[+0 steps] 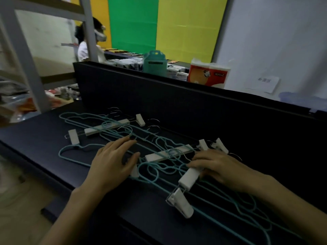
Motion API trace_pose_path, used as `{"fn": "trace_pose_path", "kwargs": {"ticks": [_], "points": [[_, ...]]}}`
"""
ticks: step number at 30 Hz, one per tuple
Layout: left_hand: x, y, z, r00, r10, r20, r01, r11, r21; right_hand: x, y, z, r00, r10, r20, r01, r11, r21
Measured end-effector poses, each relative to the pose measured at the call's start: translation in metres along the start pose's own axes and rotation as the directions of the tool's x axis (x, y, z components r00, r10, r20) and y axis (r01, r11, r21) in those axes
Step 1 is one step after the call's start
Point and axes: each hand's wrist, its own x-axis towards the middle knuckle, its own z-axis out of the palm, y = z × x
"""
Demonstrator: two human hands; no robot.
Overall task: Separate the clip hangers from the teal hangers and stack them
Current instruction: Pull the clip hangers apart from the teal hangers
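Here the right hand (214, 167) seemingly grips the near clip hanger (188, 179), its bar running toward the lower left over the teal hangers (152, 171), while the left hand (113, 156) rests open alongside.

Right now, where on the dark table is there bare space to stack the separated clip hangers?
Two patches look free: the dark table between the black back panel and the pile, right of center, and the far left corner beyond the teal hangers. The middle is crowded: clip hangers and teal wire tangle under the left hand and right hand.
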Motion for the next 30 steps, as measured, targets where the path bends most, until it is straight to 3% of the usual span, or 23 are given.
{"fn": "trace_pose_path", "kwargs": {"ticks": [7,13,22,30], "points": [[0.017,0.027,-0.004,1.0,0.029,0.004,-0.029,0.999,0.02,-0.015,0.016,-0.015,0.987,0.017,-0.161,-0.015,1.0,0.016],[0.04,0.052,0.006,0.974,0.206,0.09,-0.196,0.975,-0.102,-0.053,0.03,-0.043,0.954,0.149,-0.261,-0.154,0.988,0.001],[0.063,0.071,0.02,0.865,0.46,0.198,-0.399,0.872,-0.284,-0.093,0.005,-0.049,0.884,0.392,-0.255,-0.417,0.907,-0.05],[0.056,0.066,0.017,0.744,0.649,0.16,-0.578,0.744,-0.335,-0.096,-0.063,-0.057,0.788,0.538,-0.3,-0.595,0.791,-0.144]]}}
